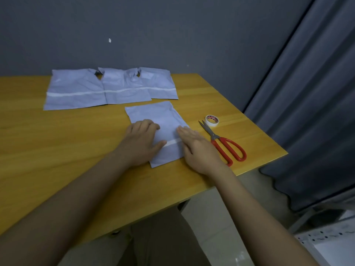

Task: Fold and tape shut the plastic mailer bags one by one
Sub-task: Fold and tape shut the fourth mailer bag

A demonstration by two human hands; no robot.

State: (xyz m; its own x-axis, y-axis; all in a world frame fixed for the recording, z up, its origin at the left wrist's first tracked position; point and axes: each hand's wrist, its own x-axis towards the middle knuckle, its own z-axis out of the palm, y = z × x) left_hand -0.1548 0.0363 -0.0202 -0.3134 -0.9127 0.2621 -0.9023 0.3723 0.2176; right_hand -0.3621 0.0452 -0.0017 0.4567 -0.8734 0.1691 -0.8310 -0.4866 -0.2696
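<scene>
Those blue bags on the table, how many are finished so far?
None looks sealed yet. The three bags at the back lie flat, untaped. Both hands, left hand and right hand, press on the nearest bag. The tape roll and scissors lie untouched beside it.

Both forearms are bare from the lower edge of the view up to the wrists; no sleeve or cuff shows on either one. The left hand and the right hand are bare as well, with no glove, and no ring, watch or band shows on the fingers or wrists. Below the arms, at the bottom middle of the view, the lap is covered in dull grey-brown cloth, possibly trousers, though the light there is too dim to tell the garment or its seams.
</scene>
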